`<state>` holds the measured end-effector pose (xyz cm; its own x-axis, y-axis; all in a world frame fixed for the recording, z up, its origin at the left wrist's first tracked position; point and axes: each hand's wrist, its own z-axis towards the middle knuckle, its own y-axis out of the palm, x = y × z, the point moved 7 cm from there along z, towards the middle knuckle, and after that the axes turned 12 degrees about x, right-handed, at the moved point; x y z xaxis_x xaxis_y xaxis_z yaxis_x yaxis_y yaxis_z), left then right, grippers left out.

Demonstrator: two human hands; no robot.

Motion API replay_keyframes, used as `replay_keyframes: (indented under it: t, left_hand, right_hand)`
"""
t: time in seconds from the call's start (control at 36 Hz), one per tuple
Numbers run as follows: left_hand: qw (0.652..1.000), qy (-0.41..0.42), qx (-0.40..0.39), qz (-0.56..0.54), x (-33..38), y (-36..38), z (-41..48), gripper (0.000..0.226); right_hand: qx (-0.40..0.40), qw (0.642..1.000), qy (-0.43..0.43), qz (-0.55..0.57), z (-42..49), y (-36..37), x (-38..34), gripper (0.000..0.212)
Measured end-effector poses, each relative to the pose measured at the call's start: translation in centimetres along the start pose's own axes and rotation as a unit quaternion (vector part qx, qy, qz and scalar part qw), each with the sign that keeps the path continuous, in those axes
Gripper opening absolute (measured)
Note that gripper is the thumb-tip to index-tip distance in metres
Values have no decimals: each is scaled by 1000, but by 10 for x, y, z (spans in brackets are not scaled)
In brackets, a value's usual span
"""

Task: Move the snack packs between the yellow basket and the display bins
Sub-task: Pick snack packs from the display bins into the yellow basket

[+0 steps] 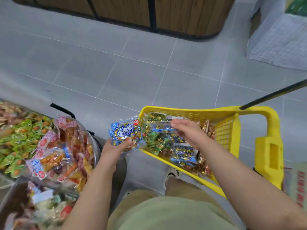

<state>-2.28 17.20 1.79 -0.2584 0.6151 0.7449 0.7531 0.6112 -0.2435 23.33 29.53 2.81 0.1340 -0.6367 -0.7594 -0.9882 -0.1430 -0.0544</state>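
Observation:
A yellow basket (222,113) stands on the floor at the right, holding several blue, green and gold snack packs (182,152). My left hand (116,147) grips a small stack of blue snack packs (126,132) just left of the basket's rim. Over the basket's contents hovers my right hand (189,132), fingers relaxed and pointing left; I cannot see whether it touches a pack. Display bins (93,138) with clear walls sit at the left, full of green, pink and orange snack packs (54,146).
Grey tiled floor (132,72) stretches ahead. A wooden counter with a black frame (152,17) runs along the top. A white mesh crate (279,40) stands at the upper right. The basket's black handle bar (274,93) slants up to the right. My shoe (171,174) shows below the basket.

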Motion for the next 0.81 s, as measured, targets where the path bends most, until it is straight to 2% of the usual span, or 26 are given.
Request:
replay_keyframes:
  t: [0.03,0.08,0.14,0.25,0.31,0.33,0.44,0.53,0.61,0.67,0.75,0.81]
  left_hand:
    - [1000,14,8,-15,4,-13,-2,25]
    - [998,34,20,-39,12,-43,-9,31]
    - [997,40,38,-52,16,-79,-14,37]
    - [992,59,98,-44,19,-166,-26,59]
    - [988,59,133,-60,15,-212,-34,78]
    - [985,56,147,-75,11,-235,-38,80]
    - [970,84,197,-117,-7,-323,-55,34]
    - [951,99,245,-162,-23,-386,-72,21]
    - [928,100,297,-200,-46,-440,-86,20]
    - [915,91,328,-216,-63,-473,-95,30]
    - [894,65,359,-262,-90,-515,-108,80]
    - [880,61,379,-278,-106,-538,-117,104]
  right_hand:
    - [-32,999,15,29,-7,17,-5,24]
    - [-94,992,26,75,-22,50,-16,14]
    - [-137,988,17,69,-39,85,-24,17]
    - [-114,991,-62,-32,-68,156,-34,25]
    - [-110,990,-85,-23,-85,194,-37,24]
    - [-122,988,-94,-14,-94,214,-37,23]
    - [-172,973,-145,-55,-130,298,-28,21]
    - [-184,960,-181,-110,-155,354,-15,16]
    - [-224,941,-204,-154,-186,413,-2,21]
    - [-251,927,-215,-178,-208,449,7,18]
    - [-295,898,-238,-222,-246,497,15,21]
    - [-323,884,-242,-237,-270,524,18,21]
